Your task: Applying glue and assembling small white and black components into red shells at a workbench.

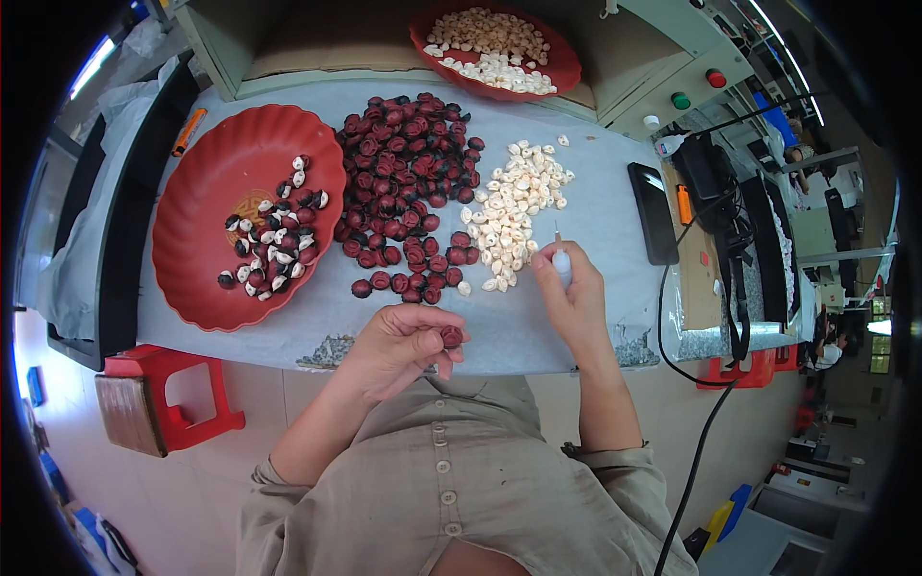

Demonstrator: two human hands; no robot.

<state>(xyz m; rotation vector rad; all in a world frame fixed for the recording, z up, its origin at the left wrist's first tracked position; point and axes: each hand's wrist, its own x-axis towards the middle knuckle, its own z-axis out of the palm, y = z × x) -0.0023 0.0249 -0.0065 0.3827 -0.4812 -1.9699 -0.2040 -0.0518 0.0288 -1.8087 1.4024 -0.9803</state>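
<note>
Left hand: [408, 346] at the table's near edge, palm turned inward, forearm slanting in from lower left; thumb and fingers pinch one dark red piece [451, 336].
Piece in hand: rounded, rose-like, at the fingertips; no cream part shows on the visible side.
Right hand: [576, 293] over the table, forearm rising from lower right; fingers wrapped about a needle-tipped bottle [563, 266], its needle pointing away from the body. Well apart from the left hand.
Loose dark red stock: pile [408, 154] in the middle of the table, dense at the far end, thinning to single pieces toward the body; by the look of it, the larger share is left to do.
Loose cream stock: small shell-like pieces [519, 197] just right of the dark red pile, a few touching it; plenty left.
Joined lot: dark red pieces with cream parts [279, 245], apparently the done ones, in the right half of the scalloped red dish [187, 211] at left; a modest number, so the work seems to be in its earlier part.
Right side: black phone [653, 211] lying flat beyond the cream pieces.
Far reserve: second red dish [567, 79] at the grey-green cabinet [648, 91], holding more cream and tan pieces [490, 38], none joined as far as shows.
</note>
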